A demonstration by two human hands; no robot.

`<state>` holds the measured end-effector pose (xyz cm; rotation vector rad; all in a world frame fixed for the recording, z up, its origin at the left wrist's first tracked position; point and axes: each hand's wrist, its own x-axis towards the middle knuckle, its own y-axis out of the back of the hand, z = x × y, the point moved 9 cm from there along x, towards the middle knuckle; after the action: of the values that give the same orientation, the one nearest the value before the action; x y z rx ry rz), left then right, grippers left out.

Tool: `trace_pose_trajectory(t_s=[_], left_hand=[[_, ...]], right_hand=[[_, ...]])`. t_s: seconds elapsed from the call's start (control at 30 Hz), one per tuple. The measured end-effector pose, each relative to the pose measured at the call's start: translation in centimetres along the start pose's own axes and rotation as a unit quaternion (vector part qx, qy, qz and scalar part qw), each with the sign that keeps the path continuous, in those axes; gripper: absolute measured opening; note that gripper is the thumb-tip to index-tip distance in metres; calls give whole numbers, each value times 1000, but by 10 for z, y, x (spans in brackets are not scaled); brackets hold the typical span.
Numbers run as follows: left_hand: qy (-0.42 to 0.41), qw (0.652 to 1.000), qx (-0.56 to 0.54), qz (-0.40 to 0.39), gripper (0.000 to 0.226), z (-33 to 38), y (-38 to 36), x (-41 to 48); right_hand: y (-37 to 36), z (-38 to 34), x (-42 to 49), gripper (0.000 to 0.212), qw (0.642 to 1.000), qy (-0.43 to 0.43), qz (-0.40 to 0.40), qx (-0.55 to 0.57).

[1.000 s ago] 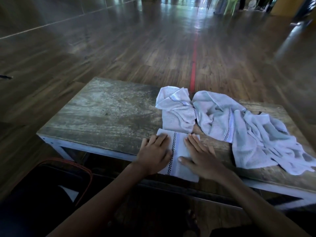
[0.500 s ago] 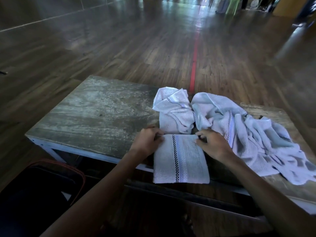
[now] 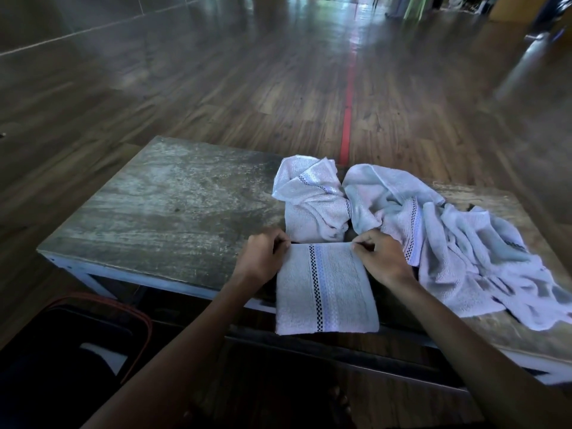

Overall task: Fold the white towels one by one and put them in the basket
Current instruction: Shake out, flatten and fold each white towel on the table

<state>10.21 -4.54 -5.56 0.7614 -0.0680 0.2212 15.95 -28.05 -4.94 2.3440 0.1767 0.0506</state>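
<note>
table (image 3: 170, 205): worn grey wooden top on a pale painted frame, under both hands; its bare stretch lies left of the left hand (image 3: 263, 260).
floor (image 3: 216, 88): glossy dark wood-look planks, running far ahead of the hands.
red stripe (image 3: 348, 119): on the floor, straight ahead, in line with the gap between the left hand and right hand (image 3: 383, 258).
wall (image 3: 62, 20): dark, with a pale seam, far ahead-left of the left hand.
light: daylight glare on the floor far ahead.

Table (image 3: 154, 212): left half bare from left edge to middle. Right half: loose towel heap (image 3: 458, 243) over most of it. Middle, towards far edge: bundled towel (image 3: 312, 202) touching the heap. Near edge, middle: folded towel (image 3: 325, 289) overhanging. Floor below near left corner: basket (image 3: 77, 351).
</note>
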Motion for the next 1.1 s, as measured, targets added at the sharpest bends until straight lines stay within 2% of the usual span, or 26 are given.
trace_pose_trajectory(t_s=[0.13,0.27,0.37,0.5,0.53,0.63,0.77,0.87,0.97,1.03,1.1], left_hand=[[4,1000,16,19,7,4,3,-1],[9,997,77,25,11,12,9,-8],[-3,994,109,14,17,17,8,-14],[3,994,108,-12,18,10,6,-18],[6,995,97,-10,15,7,7,-17],[28,997,68,-3,9,0,9,-14],[58,997,55,20,12,-5,13,-17],[106,991,-3,84,17,-12,28,-37],[144,970,-110,160,13,-16,39,-85],[176,955,-189,148,11,-17,24,-119],[191,940,-264,101,11,-12,0,-144]], right_hand=[[3,-1,1,5,999,-6,25,-24],[3,-16,-11,3,994,39,59,-80],[3,-27,-20,14,981,86,62,-160],[-3,-53,-51,39,934,191,109,-280],[-11,-56,-58,49,932,201,99,-284],[-45,-43,-64,77,938,164,-25,-304],[-53,-29,-50,95,921,153,-87,-347],[-51,-32,-38,101,906,161,-113,-375],[-48,-60,-42,94,912,197,-63,-354],[-54,-78,-51,91,917,224,-38,-326],[-71,-79,-56,87,926,216,-82,-298]])
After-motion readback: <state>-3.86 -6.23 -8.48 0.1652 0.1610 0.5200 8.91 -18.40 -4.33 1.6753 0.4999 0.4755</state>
